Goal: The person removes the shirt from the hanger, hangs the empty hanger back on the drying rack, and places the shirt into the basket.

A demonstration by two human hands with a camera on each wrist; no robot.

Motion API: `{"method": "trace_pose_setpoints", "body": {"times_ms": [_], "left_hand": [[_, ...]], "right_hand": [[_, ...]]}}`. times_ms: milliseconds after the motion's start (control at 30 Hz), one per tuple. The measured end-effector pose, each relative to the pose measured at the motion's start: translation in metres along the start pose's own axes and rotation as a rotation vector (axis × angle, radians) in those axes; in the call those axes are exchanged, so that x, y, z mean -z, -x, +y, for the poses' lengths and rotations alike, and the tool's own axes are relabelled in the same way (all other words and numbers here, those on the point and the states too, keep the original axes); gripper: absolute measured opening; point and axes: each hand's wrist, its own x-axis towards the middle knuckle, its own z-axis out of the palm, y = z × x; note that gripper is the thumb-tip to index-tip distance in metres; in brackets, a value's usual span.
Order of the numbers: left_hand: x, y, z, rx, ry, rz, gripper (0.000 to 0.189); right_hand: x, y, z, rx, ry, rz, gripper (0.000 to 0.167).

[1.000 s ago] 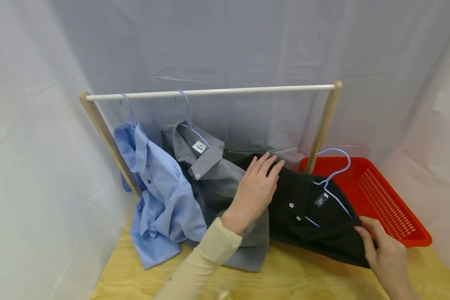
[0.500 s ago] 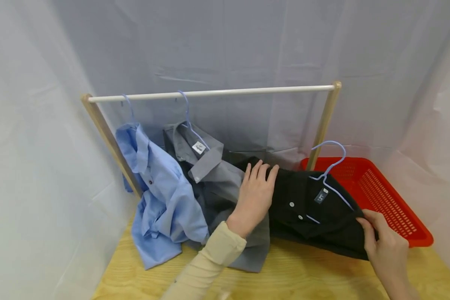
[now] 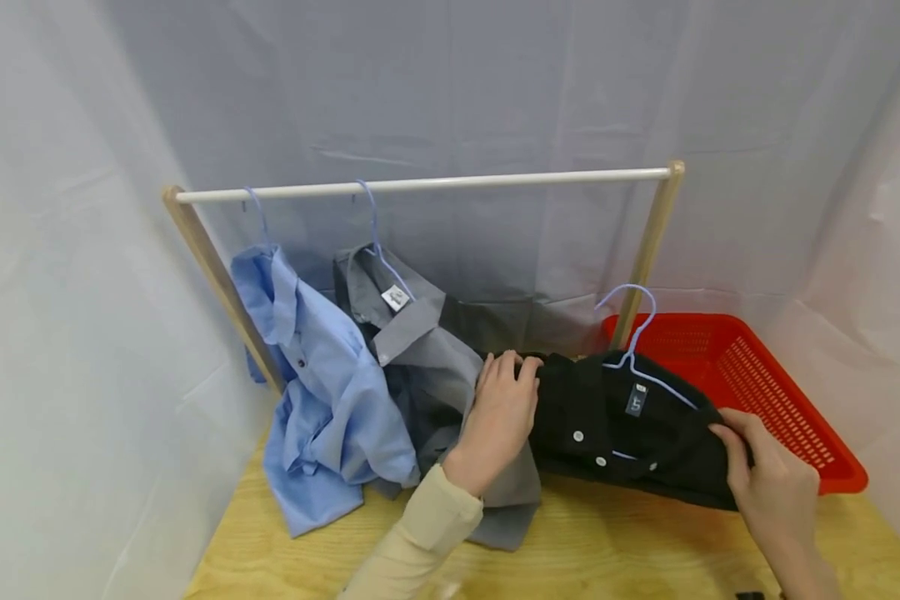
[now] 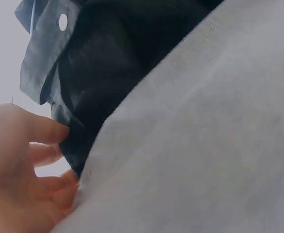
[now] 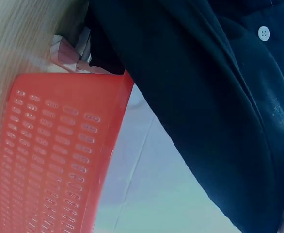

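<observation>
A black shirt (image 3: 558,408) with white buttons is stretched sideways between my two hands, low in front of the rack. Inside its collar is a light-blue hanger (image 3: 632,354), its hook free of the rail. My left hand (image 3: 498,408) grips the shirt's left part beside the grey shirt (image 3: 427,354); in the left wrist view, the thumb and fingers (image 4: 47,130) are around the dark cloth's edge. At the other shoulder, my right hand (image 3: 772,467) pinches the cloth between thumb and fingers. The right wrist view shows the black sleeve (image 5: 181,107) and only a sliver of that hand.
A rack with a white rail (image 3: 457,181) and wooden posts stands on the wooden table (image 3: 570,550). The blue shirt (image 3: 330,392) and the grey shirt hang on its left half. Behind the black shirt, at right, is a red basket (image 3: 787,400). Pale sheets surround the table.
My left hand has slid down a little, and its straighter fingers have curled over the black cloth. The hanger and collar have shifted left. My right hand keeps its pinch, nearly in place.
</observation>
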Motion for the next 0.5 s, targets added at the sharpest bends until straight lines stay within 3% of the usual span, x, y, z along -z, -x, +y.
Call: {"method": "trace_pose_setpoints", "body": {"times_ms": [167, 333, 500], "left_hand": [[0.004, 0.013, -0.004, 0.008, 0.035, 0.003, 0.018], [0.009, 0.028, -0.011, 0.059, 0.051, -0.055, 0.018], [0.011, 0.040, -0.026, 0.077, 0.171, -0.080, 0.018]], "right_hand": [[0.002, 0.002, 0.004, 0.014, 0.016, -0.022, 0.057], [0.002, 0.003, 0.006, 0.022, -0.004, -0.048, 0.056], [0.002, 0.004, 0.002, 0.030, -0.019, -0.044, 0.054]]}}
